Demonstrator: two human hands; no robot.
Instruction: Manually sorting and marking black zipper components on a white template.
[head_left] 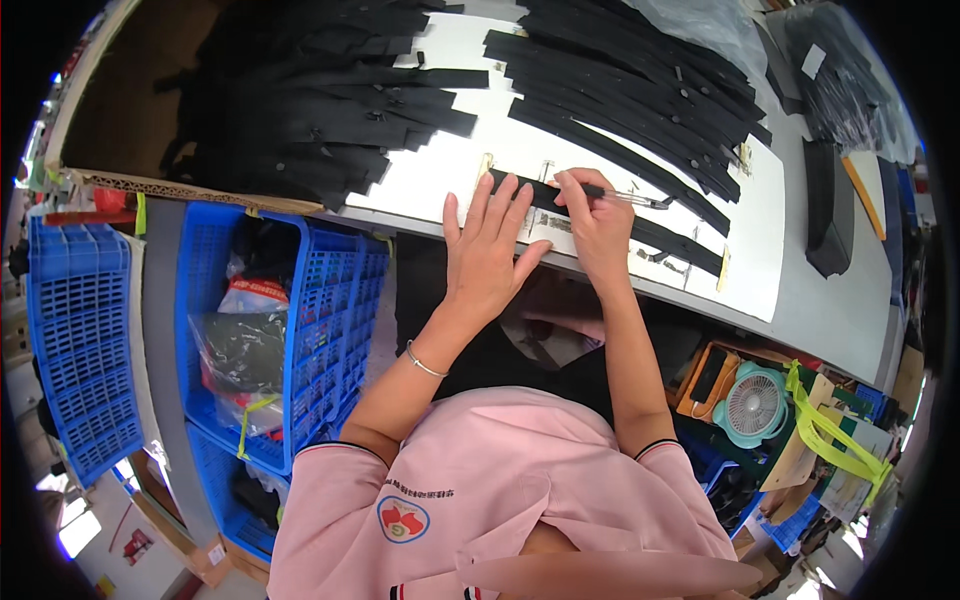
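Note:
My left hand lies with fingers stretched out over the near end of a black fabric strip at the front of the white board. Close beside it, the fingers of my right hand are closed in a pinch over the same strip. A slim tool with a dark part and silver metal prongs sticks out of that hand to the right; its exact kind is unclear. The strip continues rightward beyond my right hand. Dark marks and small tape pieces show on the board around it.
Rows of black strips cover the board's far side, with a further pile in a cardboard box at left. Blue crates stand below the table on the left. A turquoise fan sits low at right, near a black box.

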